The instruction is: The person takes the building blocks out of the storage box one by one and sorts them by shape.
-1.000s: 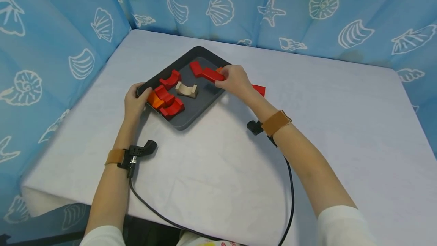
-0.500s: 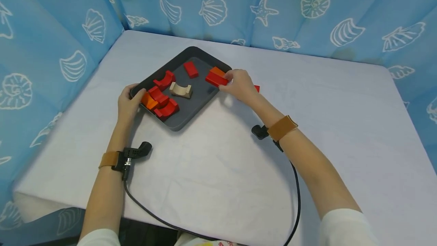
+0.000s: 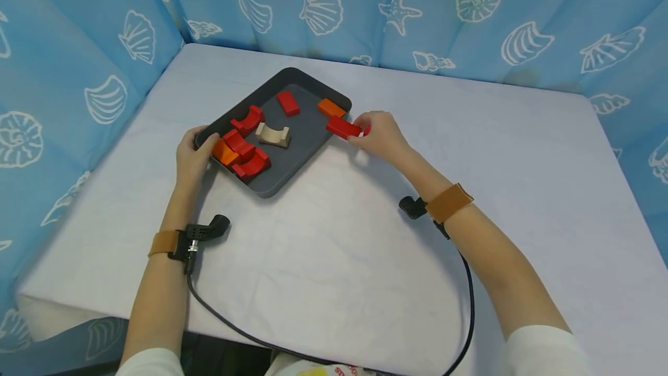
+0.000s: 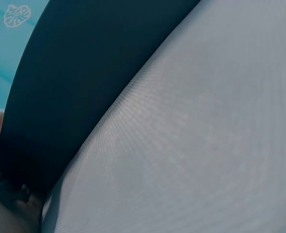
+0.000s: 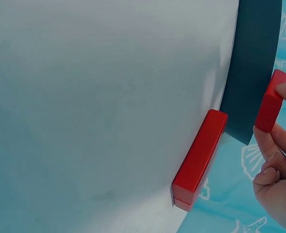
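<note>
My left hand (image 3: 192, 155) grips the left corner of a dark grey tray (image 3: 300, 176), thumb over the rim. Between the thumb and fingers of my right hand (image 3: 382, 137) is a red rectangular block (image 3: 342, 127), pinched over the tray's right rim; the right wrist view shows this grip from the side. Inside the tray lie several red arched blocks (image 3: 247, 120), a plain wood arched block (image 3: 273, 136), an orange block (image 3: 226, 154) by the left thumb, a red rectangular block (image 3: 288, 103) and another orange block (image 3: 331, 108) in the right corner.
Another red block (image 5: 199, 158) lies on the white tablecloth (image 3: 323, 260) outside the tray, mostly hidden behind my right hand in the head view. A blue shell-patterned curtain (image 3: 355, 4) hangs at the back and left. A black cable (image 3: 240, 329) runs from each wrist camera.
My right hand has moved the red block rightwards, away from the other red block and off the orange one, to the tray's right rim. My left hand keeps its grip on the tray.
</note>
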Motion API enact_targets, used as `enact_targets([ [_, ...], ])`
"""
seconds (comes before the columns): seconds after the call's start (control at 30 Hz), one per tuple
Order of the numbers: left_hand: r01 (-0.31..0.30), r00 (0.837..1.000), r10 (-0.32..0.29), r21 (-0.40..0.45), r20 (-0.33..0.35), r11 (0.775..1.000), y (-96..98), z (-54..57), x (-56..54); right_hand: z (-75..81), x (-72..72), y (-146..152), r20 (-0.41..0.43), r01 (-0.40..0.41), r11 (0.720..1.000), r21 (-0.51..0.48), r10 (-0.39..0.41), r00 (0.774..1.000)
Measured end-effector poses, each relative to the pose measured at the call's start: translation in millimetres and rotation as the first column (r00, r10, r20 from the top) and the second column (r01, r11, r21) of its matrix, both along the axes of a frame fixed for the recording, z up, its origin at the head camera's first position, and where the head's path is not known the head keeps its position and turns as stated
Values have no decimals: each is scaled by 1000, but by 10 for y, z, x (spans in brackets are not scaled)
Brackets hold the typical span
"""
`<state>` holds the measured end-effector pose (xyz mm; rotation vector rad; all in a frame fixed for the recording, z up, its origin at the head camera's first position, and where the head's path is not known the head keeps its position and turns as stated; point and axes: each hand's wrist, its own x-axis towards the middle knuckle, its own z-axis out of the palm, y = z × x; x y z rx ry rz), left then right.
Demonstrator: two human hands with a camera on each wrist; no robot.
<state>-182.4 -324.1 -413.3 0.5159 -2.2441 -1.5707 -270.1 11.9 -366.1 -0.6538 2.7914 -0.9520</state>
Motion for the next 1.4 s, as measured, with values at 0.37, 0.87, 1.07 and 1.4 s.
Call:
enact_targets([
  [0.37,-6,999,5,17,31,1000,-21,-6,44,-40,38,26,7,-8,1000,6,7,1000],
  [0.87,-1,1000,1,20,21,1000,-8,-29,31,-104,89,217,19,-9,1000,13,9,1000],
  [1.07,-9,1000,9,8,16,1000,-19,-21,6,-119,85,289,50,17,1000,17,-18,999],
  [1.4,-5,1000,5,0,25,1000,-2,14,-10,-136,88,374,33,27,999,40,-29,999],
])
